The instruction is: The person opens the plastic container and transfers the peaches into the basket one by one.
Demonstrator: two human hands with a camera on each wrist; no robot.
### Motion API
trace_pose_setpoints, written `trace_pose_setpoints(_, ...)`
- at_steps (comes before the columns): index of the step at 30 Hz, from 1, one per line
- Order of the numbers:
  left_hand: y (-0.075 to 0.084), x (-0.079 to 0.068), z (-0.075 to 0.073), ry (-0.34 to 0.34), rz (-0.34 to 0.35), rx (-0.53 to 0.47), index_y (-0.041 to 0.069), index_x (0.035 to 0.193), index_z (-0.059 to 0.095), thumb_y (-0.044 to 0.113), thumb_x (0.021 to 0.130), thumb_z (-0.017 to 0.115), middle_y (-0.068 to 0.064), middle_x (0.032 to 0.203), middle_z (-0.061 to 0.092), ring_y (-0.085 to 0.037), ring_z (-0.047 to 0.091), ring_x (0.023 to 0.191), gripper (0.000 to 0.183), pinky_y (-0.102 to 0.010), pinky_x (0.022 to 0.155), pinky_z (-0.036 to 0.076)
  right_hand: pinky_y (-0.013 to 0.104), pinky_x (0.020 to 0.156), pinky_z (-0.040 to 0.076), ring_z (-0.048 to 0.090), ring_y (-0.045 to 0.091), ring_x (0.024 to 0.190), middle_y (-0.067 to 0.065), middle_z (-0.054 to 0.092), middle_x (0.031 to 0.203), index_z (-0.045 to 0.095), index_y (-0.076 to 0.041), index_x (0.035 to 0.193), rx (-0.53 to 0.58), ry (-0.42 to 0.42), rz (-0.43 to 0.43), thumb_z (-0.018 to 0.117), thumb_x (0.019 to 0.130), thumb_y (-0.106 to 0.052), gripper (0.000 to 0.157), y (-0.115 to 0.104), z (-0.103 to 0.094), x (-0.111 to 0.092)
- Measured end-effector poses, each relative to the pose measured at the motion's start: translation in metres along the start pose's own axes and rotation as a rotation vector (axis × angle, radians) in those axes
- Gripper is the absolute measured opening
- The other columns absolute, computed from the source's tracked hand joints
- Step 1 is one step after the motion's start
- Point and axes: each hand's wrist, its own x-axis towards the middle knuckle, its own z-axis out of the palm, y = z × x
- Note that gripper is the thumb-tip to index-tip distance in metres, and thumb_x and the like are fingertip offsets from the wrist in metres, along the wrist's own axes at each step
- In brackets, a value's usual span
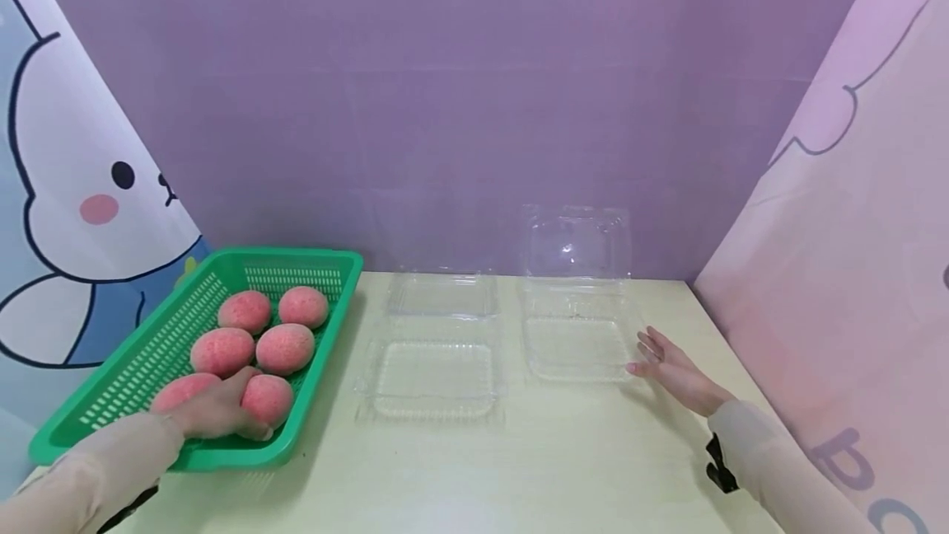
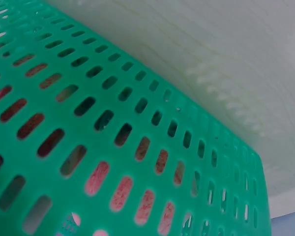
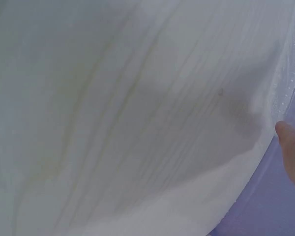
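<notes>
Several pink peaches (image 1: 285,348) lie in a green plastic basket (image 1: 354,287) on the left of the table. My left hand (image 1: 215,412) reaches over the basket's near end and grips the front right peach (image 1: 268,400), fingers on its far and near sides. On the right, my right hand (image 1: 678,375) is beside a clear plastic clamshell box (image 1: 578,344), its loosely spread fingertips right at the box's right edge. In the right wrist view one finger (image 3: 291,152) shows near the clear plastic. Through the basket slots, the left wrist view shows pink peach skin.
A second clear clamshell box (image 1: 433,377) lies between the basket and the right box, its lid (image 1: 442,295) folded back. The right box's lid (image 1: 578,241) stands up near the purple back wall (image 1: 474,105). Printed panels (image 1: 853,287) flank the pale table (image 1: 460,476).
</notes>
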Motion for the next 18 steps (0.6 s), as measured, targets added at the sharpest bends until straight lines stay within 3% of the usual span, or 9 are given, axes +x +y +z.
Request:
trace_pose_setpoints(7, -0.001, 0.001, -0.001, -0.013, -0.001, -0.017, 0.006, 0.111, 0.043, 0.039, 0.068, 0.074, -0.007, 0.103, 0.051, -0.022, 0.047, 0.089, 0.062, -0.033, 0.067, 0.039, 0.057, 0.109, 0.006, -0.001, 0.042, 0.137, 0.022, -0.006, 0.150, -0.020, 0.000, 0.140, 0.024, 0.003, 0.002, 0.059, 0.087, -0.020, 0.097, 0.002, 0.003, 0.002)
trace_pose_setpoints(10, -0.005, 0.000, -0.002, -0.011, -0.001, 0.016, 0.002, 0.121, 0.037, 0.043, 0.070, 0.072, -0.011, 0.110, 0.051, -0.024, 0.049, 0.094, 0.075, -0.040, 0.073, 0.042, 0.058, 0.109, 0.004, -0.004, 0.041, 0.137, 0.022, -0.005, 0.150, -0.018, -0.001, 0.141, 0.014, 0.016, 0.010, 0.060, 0.086, -0.022, 0.098, 0.000, 0.003, 0.004)
trace_pose_setpoints(14, -0.007, -0.004, -0.009, -0.036, 0.016, 0.084, -0.009, 0.135, 0.022, 0.047, 0.074, 0.067, -0.028, 0.124, 0.045, -0.038, 0.048, 0.107, 0.094, -0.058, 0.082, 0.039, 0.059, 0.108, 0.001, -0.006, 0.039, 0.137, 0.021, -0.006, 0.151, -0.015, -0.003, 0.143, 0.022, 0.033, 0.022, 0.063, 0.084, -0.024, 0.100, 0.000, 0.003, 0.006)
trace_pose_setpoints(16, -0.001, -0.009, -0.017, -0.085, 0.026, -0.012, -0.012, 0.139, 0.009, 0.037, 0.076, 0.069, -0.034, 0.136, 0.028, -0.045, 0.035, 0.119, 0.099, -0.066, 0.089, 0.030, 0.059, 0.108, 0.001, -0.007, 0.038, 0.137, 0.020, -0.007, 0.151, -0.014, -0.005, 0.143, 0.031, 0.036, 0.031, 0.064, 0.083, -0.024, 0.101, 0.000, 0.004, 0.005)
trace_pose_setpoints(18, 0.012, -0.019, -0.028, -0.101, 0.015, -0.068, -0.007, 0.142, 0.003, 0.035, 0.076, 0.069, -0.032, 0.143, 0.016, -0.048, 0.023, 0.126, 0.102, -0.068, 0.092, 0.027, 0.061, 0.107, 0.002, -0.007, 0.039, 0.137, 0.019, -0.007, 0.151, -0.012, -0.005, 0.144, -0.005, 0.053, 0.041, 0.064, 0.083, -0.027, 0.100, -0.003, 0.005, 0.002)
